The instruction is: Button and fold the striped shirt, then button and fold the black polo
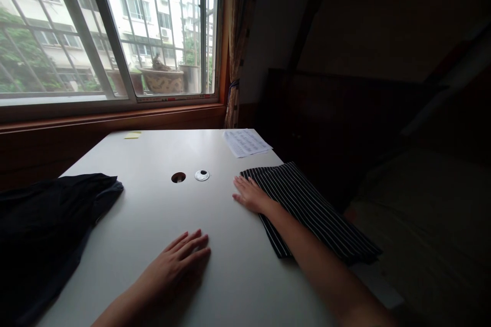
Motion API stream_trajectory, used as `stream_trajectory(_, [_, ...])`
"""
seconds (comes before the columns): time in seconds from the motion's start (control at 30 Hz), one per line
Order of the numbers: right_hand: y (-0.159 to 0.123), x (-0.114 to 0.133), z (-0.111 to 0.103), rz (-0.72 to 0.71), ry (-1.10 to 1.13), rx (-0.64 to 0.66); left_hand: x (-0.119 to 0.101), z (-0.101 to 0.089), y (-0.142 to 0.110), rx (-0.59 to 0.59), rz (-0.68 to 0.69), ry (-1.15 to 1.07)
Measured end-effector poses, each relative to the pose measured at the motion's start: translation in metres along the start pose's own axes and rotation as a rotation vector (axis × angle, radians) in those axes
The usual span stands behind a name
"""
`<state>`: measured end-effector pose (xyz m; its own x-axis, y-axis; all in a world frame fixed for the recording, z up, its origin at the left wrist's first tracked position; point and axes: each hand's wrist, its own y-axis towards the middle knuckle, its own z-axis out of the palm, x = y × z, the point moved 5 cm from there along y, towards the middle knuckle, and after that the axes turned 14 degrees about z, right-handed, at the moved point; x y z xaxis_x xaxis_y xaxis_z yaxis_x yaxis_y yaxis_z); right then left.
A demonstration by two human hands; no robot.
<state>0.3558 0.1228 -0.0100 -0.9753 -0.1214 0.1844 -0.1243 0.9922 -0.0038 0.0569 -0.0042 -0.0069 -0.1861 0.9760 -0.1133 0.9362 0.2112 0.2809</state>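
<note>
A black cloth with white stripes [307,199], folded flat, lies along the right side of the white table [153,214]. My right hand [251,195] rests at its far left corner with the fingers stretched out, partly on the cloth's edge and partly over the tabletop; my forearm crosses the cloth. Over the middle front of the table is my left hand [178,255], fingers extended and holding nothing. A dark garment [53,214] lies loosely heaped at the left side, apart from both hands.
Printed papers [247,143] lie at the far right corner, and a yellow sticky note [132,135] at the far left. A round cable hole [178,178] has its white ring cover [202,175] beside it. Behind the table are a window [161,25] and a tied curtain [233,87].
</note>
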Motion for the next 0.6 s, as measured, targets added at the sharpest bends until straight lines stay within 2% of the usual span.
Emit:
stream_trajectory(0.07, [-0.004,0.000,-0.006,-0.035,0.023,0.003,0.000,0.001,0.000,0.011,-0.003,-0.006])
stream_trajectory(0.13, [-0.003,-0.013,-0.017,-0.005,0.043,-0.038,0.001,0.001,-0.001,0.020,-0.004,-0.011])
stream_trajectory(0.27, [0.004,-0.073,-0.038,0.213,0.036,-0.141,0.001,0.003,-0.002,0.020,-0.002,-0.003])
stream_trajectory(0.43, [0.007,-0.153,-0.040,0.477,-0.039,-0.097,0.001,0.002,-0.002,-0.002,0.028,0.038])
stream_trajectory(0.6, [0.008,-0.202,-0.047,0.668,-0.063,-0.090,0.000,0.000,0.000,-0.012,0.048,0.063])
